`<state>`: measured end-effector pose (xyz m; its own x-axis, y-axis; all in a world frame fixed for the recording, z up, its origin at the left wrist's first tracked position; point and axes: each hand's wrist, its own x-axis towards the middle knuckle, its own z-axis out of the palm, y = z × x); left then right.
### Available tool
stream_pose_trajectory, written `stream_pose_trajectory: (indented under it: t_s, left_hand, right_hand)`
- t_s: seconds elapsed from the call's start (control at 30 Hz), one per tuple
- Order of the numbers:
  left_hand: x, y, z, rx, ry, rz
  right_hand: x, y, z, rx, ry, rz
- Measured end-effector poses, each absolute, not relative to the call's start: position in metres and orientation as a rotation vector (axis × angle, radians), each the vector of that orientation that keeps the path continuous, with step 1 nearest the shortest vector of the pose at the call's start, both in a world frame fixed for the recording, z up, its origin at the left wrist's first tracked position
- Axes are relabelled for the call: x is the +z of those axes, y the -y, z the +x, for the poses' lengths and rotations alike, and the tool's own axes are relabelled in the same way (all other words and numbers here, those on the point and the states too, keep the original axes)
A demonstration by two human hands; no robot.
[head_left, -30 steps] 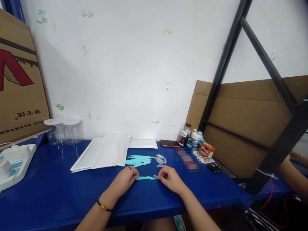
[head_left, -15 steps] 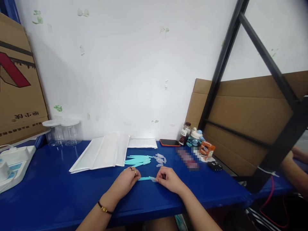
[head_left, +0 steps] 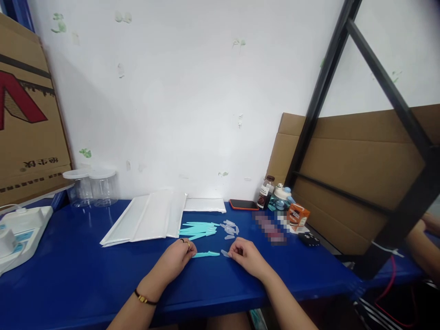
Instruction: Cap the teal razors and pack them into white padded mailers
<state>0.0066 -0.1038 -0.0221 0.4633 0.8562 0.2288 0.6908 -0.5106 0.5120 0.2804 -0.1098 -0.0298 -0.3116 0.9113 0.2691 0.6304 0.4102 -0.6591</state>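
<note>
My left hand [head_left: 179, 255] is closed in a pinch on the handle end of a turquoise eyebrow razor [head_left: 207, 254], which points right. Between the fingertips of my right hand [head_left: 248, 257] is a small clear blade cap [head_left: 225, 253], a short gap away from the razor's tip. Just behind both hands lies a loose pile of turquoise eyebrow razors [head_left: 199, 229]. To the right of that pile, several clear caps [head_left: 229, 227] are scattered on the blue table [head_left: 206, 286].
White plastic packs [head_left: 146, 217] lie left of the pile. Behind are two lidded clear jars [head_left: 103, 190] and a phone [head_left: 244, 205]. A dark bottle [head_left: 266, 192], an orange box [head_left: 298, 217] and a black metal post [head_left: 318, 96] stand on the right. Another person's arm [head_left: 419, 243] shows at far right.
The clear cap and the razor's tip, together before, are now apart. My right hand has shifted slightly right with the cap, my left slightly left with the razor.
</note>
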Motion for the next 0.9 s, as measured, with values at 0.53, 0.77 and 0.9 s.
stream_pose_trajectory:
  t_s: [0.53, 0.77, 0.9]
  left_hand:
    - [-0.021, 0.105, 0.011, 0.655, -1.300, 2.363]
    - [-0.021, 0.107, 0.016, 0.679, -1.255, 2.377]
    - [-0.020, 0.109, 0.022, 0.641, -1.251, 2.384]
  right_hand:
    - [-0.028, 0.109, 0.279, 0.688, 2.076, -1.255]
    - [-0.025, 0.110, 0.275, 0.686, 2.094, -1.256]
    - [-0.022, 0.113, 0.269, 0.704, 2.089, -1.240]
